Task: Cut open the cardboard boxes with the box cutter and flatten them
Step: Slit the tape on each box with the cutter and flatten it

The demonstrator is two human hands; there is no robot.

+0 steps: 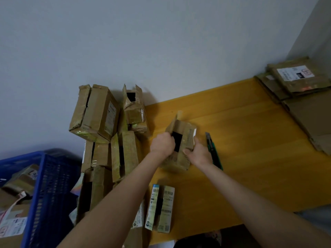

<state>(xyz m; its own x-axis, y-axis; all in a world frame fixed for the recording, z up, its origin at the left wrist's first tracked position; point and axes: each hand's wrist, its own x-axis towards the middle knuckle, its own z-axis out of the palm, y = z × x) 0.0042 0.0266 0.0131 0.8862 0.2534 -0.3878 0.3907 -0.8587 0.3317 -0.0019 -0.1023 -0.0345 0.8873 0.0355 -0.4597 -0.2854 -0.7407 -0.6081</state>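
The surface (241, 122) carried the opened box (184, 138). Far left of that box a blue crate (44, 185) held taped parcels. Uncut boxes (100, 111) stood piled nearer on the same side, and flattened cardboard (295, 81) lay far right. The left hand (162, 145) gripped the box's flap edge and the right hand (198, 154) clasped its side, fingers curled, probably to pull it flat. The cutter (214, 151) lay idle just right of the box.

Dim, soft, perhaps edge-warped.

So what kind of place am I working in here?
Likely a home or small office corner: a yellow wooden table against a plain wall, taped shipping boxes piled beside a blue plastic crate, flattened cardboard stacked far right.
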